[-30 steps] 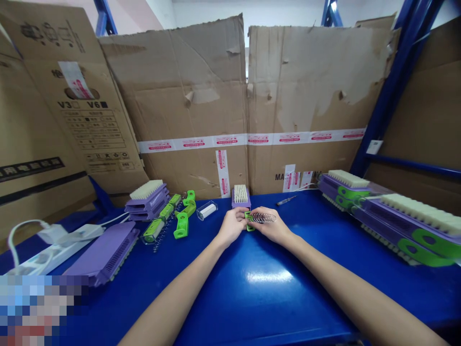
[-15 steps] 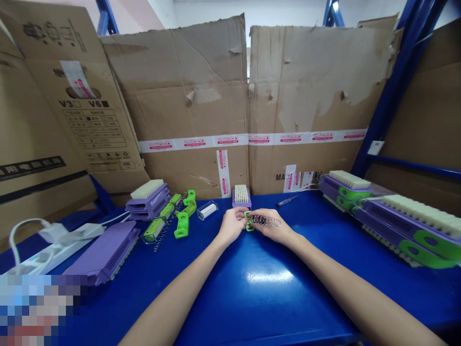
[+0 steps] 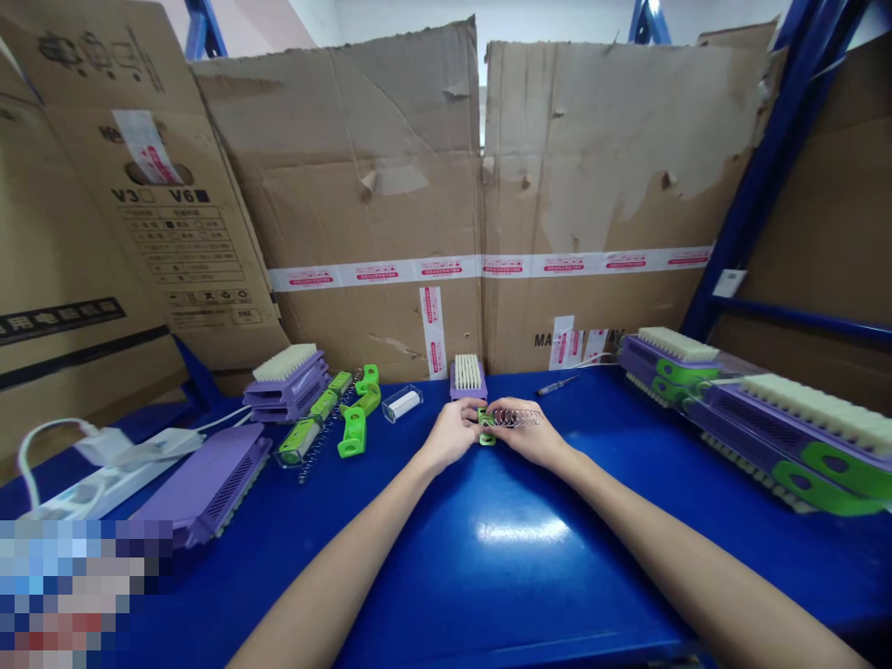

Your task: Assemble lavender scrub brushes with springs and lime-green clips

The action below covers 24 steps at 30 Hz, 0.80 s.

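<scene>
My two hands meet at the middle of the blue table (image 3: 516,548). My left hand (image 3: 450,432) pinches a small green plastic piece (image 3: 486,426). My right hand (image 3: 530,435) holds the same piece together with a metal coil spring (image 3: 517,417) that sticks out to the right over its fingers. Just behind the hands stands a small purple brush (image 3: 467,376) with white bristles.
Left: green handles (image 3: 353,429), loose springs, a clear capped piece (image 3: 400,403), stacked purple brush bodies (image 3: 287,381), a purple plate (image 3: 202,483) and a white power strip (image 3: 104,474). Right: a row of purple-green brushes (image 3: 759,418). A small screwdriver (image 3: 556,385) lies behind. Cardboard walls surround.
The hands have stayed in place with small finger shifts on the green piece and spring. The view has tilted slightly.
</scene>
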Motion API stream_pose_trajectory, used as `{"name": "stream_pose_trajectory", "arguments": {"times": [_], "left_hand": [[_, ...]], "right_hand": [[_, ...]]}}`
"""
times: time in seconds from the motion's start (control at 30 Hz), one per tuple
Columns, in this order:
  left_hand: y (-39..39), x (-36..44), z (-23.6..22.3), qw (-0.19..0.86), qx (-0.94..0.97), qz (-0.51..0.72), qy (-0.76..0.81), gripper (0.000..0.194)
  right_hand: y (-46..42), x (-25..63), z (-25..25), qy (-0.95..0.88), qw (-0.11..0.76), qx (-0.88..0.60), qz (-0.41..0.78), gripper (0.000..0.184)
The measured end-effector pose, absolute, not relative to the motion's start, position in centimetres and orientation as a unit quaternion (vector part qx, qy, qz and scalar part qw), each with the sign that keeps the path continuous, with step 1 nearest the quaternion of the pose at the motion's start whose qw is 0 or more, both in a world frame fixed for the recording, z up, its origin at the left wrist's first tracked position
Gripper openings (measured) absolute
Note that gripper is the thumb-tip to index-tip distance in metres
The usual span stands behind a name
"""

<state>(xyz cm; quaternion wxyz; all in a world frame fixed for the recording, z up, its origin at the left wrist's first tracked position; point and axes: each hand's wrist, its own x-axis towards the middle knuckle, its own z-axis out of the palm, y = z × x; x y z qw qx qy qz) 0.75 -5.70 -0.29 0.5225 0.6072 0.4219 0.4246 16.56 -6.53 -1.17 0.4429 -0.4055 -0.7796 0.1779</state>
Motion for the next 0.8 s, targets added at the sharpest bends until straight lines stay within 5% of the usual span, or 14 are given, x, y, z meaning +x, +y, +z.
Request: {"name": "stream_pose_trajectory", "arguments": {"times": [0.53, 0.8], "left_hand": [[-5.8, 0.7, -0.1, 0.537, 0.599, 0.412, 0.427, 0.031], [-5.9, -0.2, 0.4, 0.538, 0.647, 0.373, 0.391, 0.046]], "right_hand": [[-6.9, 17.0, -0.2, -0.780, 0.404, -0.389, 0.276, 0.019], [-6.6, 17.1, -1.2, -0.785, 0.397, -0.406, 0.248, 0.019]]}}
